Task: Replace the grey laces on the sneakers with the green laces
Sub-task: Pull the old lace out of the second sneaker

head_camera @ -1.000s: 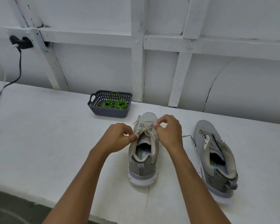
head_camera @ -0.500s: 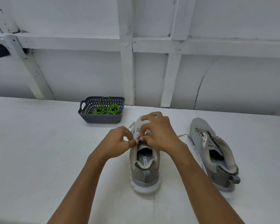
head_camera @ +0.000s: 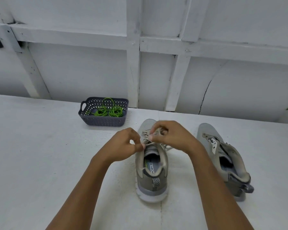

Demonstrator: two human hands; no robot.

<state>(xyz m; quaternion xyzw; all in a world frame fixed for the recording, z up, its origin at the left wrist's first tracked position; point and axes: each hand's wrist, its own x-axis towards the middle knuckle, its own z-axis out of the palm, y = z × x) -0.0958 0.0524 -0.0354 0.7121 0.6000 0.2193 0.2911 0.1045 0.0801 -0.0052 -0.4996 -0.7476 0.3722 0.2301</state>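
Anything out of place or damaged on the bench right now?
The right-hand sneaker lies tipped on its side, unlike the upright middle sneaker. A dark crack runs down the wall behind it. Nothing spilled.

— What have you got?
— I see one grey sneaker (head_camera: pixel 150 180) upright, heel toward me, its grey lace (head_camera: pixel 149 143) stretched taut across the tongue. The second sneaker (head_camera: pixel 223 156) lies tipped on its side, just right of it.
— And the green laces (head_camera: pixel 106 112)?
— Coiled in the basket (head_camera: pixel 103 121), back left.
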